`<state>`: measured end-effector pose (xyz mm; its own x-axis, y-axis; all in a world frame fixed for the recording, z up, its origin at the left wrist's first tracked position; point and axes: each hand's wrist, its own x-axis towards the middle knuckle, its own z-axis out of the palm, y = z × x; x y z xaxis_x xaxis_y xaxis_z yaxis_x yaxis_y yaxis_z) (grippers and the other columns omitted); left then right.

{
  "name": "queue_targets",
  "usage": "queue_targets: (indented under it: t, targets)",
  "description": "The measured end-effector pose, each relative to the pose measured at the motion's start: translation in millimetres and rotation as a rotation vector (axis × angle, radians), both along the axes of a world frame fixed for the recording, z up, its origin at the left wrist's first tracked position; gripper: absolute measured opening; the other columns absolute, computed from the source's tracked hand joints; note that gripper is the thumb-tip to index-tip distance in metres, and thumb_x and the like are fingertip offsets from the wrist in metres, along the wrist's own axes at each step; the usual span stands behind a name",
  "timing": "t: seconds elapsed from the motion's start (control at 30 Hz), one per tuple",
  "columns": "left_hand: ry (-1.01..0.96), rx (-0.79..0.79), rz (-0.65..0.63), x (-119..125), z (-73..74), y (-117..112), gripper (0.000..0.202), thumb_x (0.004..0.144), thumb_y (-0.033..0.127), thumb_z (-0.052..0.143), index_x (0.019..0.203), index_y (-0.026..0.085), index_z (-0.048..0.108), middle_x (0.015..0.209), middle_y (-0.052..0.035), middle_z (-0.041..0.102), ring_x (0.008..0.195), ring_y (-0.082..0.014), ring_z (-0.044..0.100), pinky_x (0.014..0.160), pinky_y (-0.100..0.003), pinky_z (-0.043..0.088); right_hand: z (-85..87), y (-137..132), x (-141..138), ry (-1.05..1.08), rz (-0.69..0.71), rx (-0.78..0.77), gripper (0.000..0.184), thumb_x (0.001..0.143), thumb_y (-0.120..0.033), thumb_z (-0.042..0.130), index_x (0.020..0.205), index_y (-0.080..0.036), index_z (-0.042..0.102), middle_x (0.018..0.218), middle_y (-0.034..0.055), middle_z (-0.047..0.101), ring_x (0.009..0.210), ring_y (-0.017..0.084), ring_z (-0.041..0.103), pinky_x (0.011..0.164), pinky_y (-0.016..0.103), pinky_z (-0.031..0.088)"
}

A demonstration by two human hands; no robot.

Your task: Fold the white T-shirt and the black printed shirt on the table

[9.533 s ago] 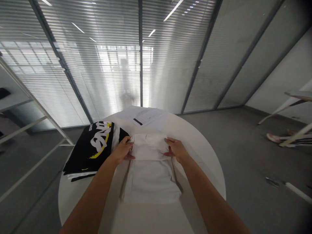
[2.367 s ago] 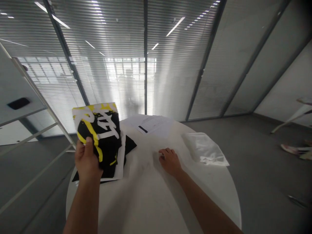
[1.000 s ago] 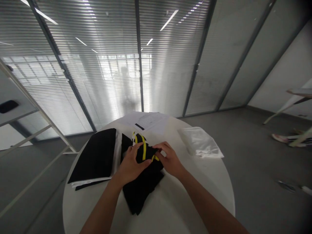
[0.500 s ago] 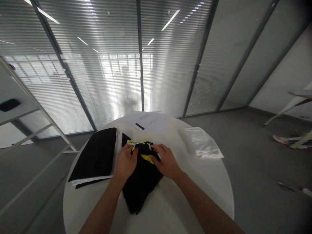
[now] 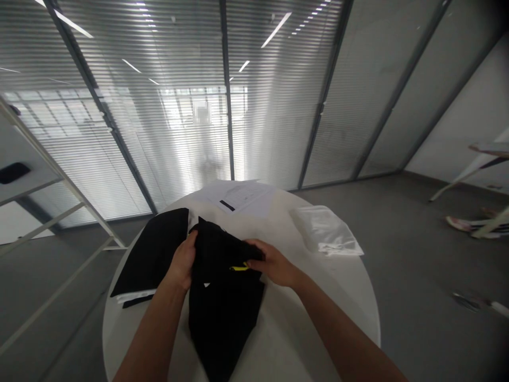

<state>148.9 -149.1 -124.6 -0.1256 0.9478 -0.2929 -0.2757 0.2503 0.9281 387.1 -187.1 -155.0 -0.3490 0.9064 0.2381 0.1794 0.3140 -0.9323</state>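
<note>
two grips closed: left hand (image 5: 183, 262) and right hand (image 5: 270, 262) bunch the crumpled black yellow-printed shirt (image 5: 222, 313) mid round white table (image 5: 318, 302); not yet flat, clear-bagged white garment (image 5: 324, 231) already aside.

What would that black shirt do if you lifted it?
Probably flop: the black cloth shirt sags and creases between the left hand and right hand. Likely light: the hands bunch it easily. It should not roll, draped on the round white table.

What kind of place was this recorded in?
Probably an office: glass partition walls with slatted blinds, grey floor, and a round white table bearing printed papers, where the left hand and right hand grip a black garment.
</note>
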Motion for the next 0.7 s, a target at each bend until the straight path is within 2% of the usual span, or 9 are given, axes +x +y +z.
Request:
queue_targets:
  t: [0.1, 0.23, 0.3, 0.37, 0.47, 0.53, 0.57, 0.63, 0.7]
  targets:
    - [0.102, 0.042, -0.095, -4.0, -0.8, -0.3, 0.031, 0.084, 0.043, 0.058, 0.093, 0.015, 0.069, 0.073, -0.0048, 0.069, 0.064, -0.018, 0.065, 0.062, -0.028, 0.052, -1.0, 5.7, -0.7, 0.214, -0.166, -0.057, 0.039, 0.079, -0.033, 0.067, 0.117, -0.022, 0.061, 0.109, 0.0017, 0.066, 0.102, 0.02, 0.06, 0.092, 0.035, 0.047]
    - [0.614, 0.329, -0.299, -4.6, 0.1, -4.4, 0.036, 0.085, 0.05, 0.055, 0.078, 0.018, 0.069, 0.068, -0.0037, 0.067, 0.066, -0.0194, 0.063, 0.061, -0.026, 0.046, 3.3, 9.6, 0.7, 0.518, -0.449, -0.186, 0.037, 0.077, -0.042, 0.07, 0.107, -0.022, 0.065, 0.094, 0.001, 0.07, 0.083, 0.018, 0.065, 0.077, 0.031, 0.052]
    - [0.842, 0.44, -0.391, -2.4, -2.3, -5.2, 0.036, 0.087, 0.048, 0.051, 0.076, 0.019, 0.068, 0.068, -0.0045, 0.066, 0.067, -0.0204, 0.062, 0.062, -0.028, 0.043, 6.0, 10.6, 2.8, 0.626, -0.53, -0.273, 0.038, 0.076, -0.047, 0.071, 0.104, -0.021, 0.067, 0.087, 0.0025, 0.071, 0.076, 0.019, 0.066, 0.069, 0.031, 0.054]
    - [1.009, 0.457, -0.432, 1.0, -6.6, -5.3, 0.034, 0.088, 0.046, 0.049, 0.084, 0.019, 0.069, 0.072, -0.0065, 0.067, 0.071, -0.0229, 0.064, 0.067, -0.031, 0.044, 7.5, 11.3, 4.5, 0.666, -0.537, -0.379, 0.04, 0.075, -0.049, 0.07, 0.101, -0.019, 0.068, 0.084, 0.0046, 0.071, 0.071, 0.02, 0.067, 0.065, 0.033, 0.055]
    - [1.204, 0.46, -0.37, 7.7, -10.6, -8.5, 0.037, 0.088, 0.04, 0.05, 0.117, 0.02, 0.062, 0.09, -0.0103, 0.068, 0.086, -0.0275, 0.065, 0.078, -0.038, 0.046, 7.9, 10.9, 3.9, 0.666, -0.481, -0.479, 0.04, 0.076, -0.05, 0.07, 0.098, -0.018, 0.069, 0.083, 0.0063, 0.073, 0.069, 0.021, 0.068, 0.065, 0.033, 0.056]
    - [1.268, 0.611, -0.33, 13.7, -9.5, -15.0, 0.053, 0.086, 0.036, 0.053, 0.137, 0.021, 0.047, 0.112, -0.0123, 0.063, 0.105, -0.0283, 0.059, 0.091, -0.043, 0.044, 7.7, 9.2, 0.6, 0.652, -0.436, -0.495, 0.04, 0.077, -0.051, 0.07, 0.099, -0.017, 0.069, 0.086, 0.0066, 0.073, 0.072, 0.021, 0.069, 0.069, 0.032, 0.056]
    - [1.276, 0.716, -0.335, 17.3, -8.4, -19.3, 0.059, 0.085, 0.037, 0.055, 0.14, 0.023, 0.043, 0.122, -0.0124, 0.058, 0.114, -0.028, 0.054, 0.098, -0.044, 0.042, 7.6, 7.9, -1.8, 0.641, -0.41, -0.492, 0.041, 0.077, -0.051, 0.069, 0.101, -0.017, 0.069, 0.088, 0.0066, 0.073, 0.073, 0.021, 0.069, 0.071, 0.032, 0.055]
    - [1.275, 0.89, -0.359, 25.8, -7.1, -28.3, 0.06, 0.081, 0.043, 0.062, 0.136, 0.024, 0.048, 0.131, -0.0118, 0.049, 0.123, -0.0285, 0.046, 0.104, -0.046, 0.038, 7.4, 4.8, -7.3, 0.626, -0.352, -0.471, 0.041, 0.079, -0.051, 0.068, 0.103, -0.017, 0.069, 0.091, 0.0066, 0.073, 0.077, 0.02, 0.069, 0.074, 0.032, 0.054]
    - [1.298, 0.951, -0.334, 34.6, -9.3, -34.3, 0.055, 0.076, 0.054, 0.066, 0.121, 0.022, 0.059, 0.129, -0.0128, 0.048, 0.122, -0.0314, 0.044, 0.104, -0.05, 0.037, 6.9, 1.7, -12.7, 0.638, -0.285, -0.435, 0.04, 0.08, -0.048, 0.068, 0.105, -0.018, 0.068, 0.095, 0.0065, 0.073, 0.081, 0.02, 0.068, 0.077, 0.031, 0.053]
